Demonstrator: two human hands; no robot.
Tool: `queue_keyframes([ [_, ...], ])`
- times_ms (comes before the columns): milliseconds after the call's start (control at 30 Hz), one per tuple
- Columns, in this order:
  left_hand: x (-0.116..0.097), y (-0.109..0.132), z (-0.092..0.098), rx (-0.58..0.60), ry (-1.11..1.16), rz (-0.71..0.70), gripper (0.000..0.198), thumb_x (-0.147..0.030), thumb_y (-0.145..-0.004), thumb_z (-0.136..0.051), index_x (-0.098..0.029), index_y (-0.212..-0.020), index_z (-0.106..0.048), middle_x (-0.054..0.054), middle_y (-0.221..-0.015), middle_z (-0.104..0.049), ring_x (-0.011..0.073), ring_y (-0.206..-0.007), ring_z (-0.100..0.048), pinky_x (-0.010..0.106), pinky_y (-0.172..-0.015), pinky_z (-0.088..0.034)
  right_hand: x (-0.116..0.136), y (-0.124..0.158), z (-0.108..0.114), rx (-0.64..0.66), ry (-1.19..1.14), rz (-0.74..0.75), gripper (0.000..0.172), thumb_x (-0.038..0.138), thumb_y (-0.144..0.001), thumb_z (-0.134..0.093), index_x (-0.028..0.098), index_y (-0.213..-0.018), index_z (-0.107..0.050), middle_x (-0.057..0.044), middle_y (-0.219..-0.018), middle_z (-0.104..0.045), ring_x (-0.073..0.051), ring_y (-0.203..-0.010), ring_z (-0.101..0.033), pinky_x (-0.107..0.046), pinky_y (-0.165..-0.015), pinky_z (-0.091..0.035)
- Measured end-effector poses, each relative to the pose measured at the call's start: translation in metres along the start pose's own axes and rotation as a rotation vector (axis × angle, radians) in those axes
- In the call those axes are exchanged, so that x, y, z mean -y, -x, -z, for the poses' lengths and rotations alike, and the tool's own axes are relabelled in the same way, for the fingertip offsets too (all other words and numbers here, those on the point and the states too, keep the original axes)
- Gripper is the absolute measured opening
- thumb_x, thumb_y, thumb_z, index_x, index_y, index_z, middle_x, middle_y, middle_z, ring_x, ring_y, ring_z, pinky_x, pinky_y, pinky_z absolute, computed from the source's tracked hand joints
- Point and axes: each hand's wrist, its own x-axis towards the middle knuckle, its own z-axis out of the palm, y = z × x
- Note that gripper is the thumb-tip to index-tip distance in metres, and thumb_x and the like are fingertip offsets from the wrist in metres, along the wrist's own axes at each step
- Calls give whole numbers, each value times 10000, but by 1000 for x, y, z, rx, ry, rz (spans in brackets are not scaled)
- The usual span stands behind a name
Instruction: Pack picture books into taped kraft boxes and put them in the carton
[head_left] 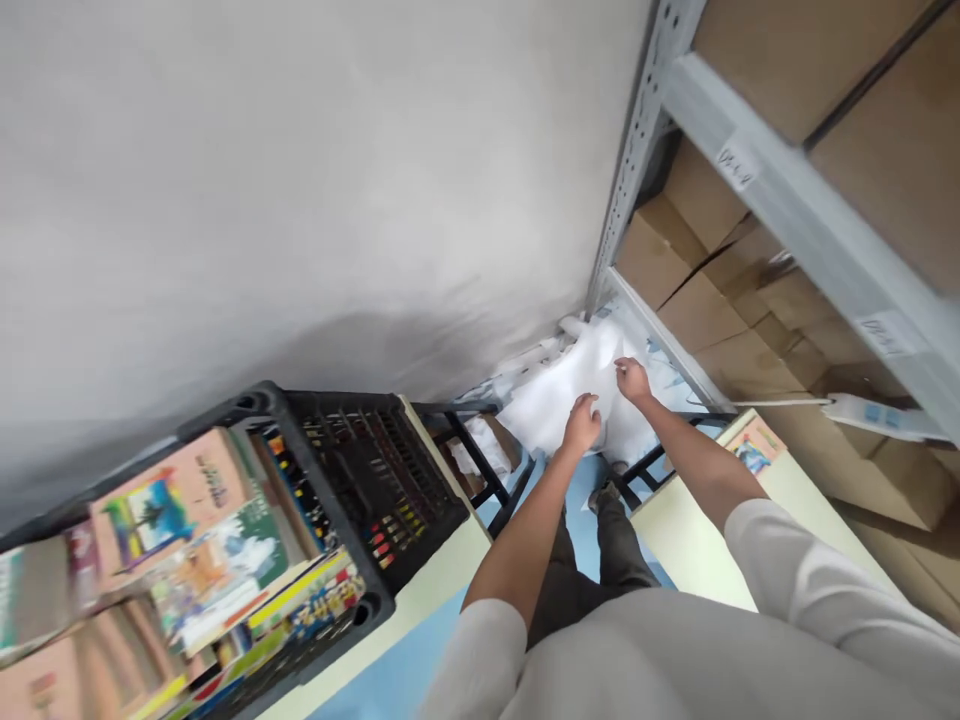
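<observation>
A soft white sheet (551, 400), foam-like packing material by its look, spreads in the corner between the wall and the metal rack. My left hand (583, 425) is over its near part, fingers curled in and closed on the sheet. Slightly farther away and to the right, my right hand (632, 380) pinches at the same material, fingertips turned toward the left hand. The exact grip points are small and partly hidden by the fingers. The sheet creases between the two hands and hangs down toward my feet.
At left, a black plastic crate (379, 600) of books (169, 500) stands on a pale tabletop (450, 560). Another pale table (705, 530) carries a booklet (757, 445). Cardboard boxes (750, 360) fill the grey rack (795, 200) at right, with a white power strip (885, 415) beside them.
</observation>
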Motion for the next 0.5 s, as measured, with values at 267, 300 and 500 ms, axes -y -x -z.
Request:
queue_keyframes([
  [267, -84, 26, 19, 225, -124, -210, 490, -70, -971, -580, -141, -1441, -699, 180, -1568, -627, 284, -1534, -573, 440, -1357, -408, 6, 113, 87, -238, -63, -185, 422, 173, -937, -565, 177, -1298, -783, -136, -1342, -767, -268, -1135, -743, -423, -1166, -540],
  [300, -95, 29, 17, 256, -135, -244, 496, -69, -970, -577, -135, -1447, -696, 186, -1574, -622, 285, -1536, -571, 437, -1356, -407, 3, 130, 96, -276, -68, -211, 424, 182, -935, -570, 184, -1303, -782, -132, -1339, -770, -275, -1165, -738, -431, -1174, -539],
  [500, -154, 61, -23, 425, -213, -399, 547, -80, -958, -576, -176, -1484, -690, 165, -1603, -611, 285, -1557, -545, 446, -1356, -394, -27, 238, 132, -448, -138, -382, 452, 201, -915, -603, 188, -1333, -772, -131, -1384, -762, -281, -1184, -748, -441, -1173, -556],
])
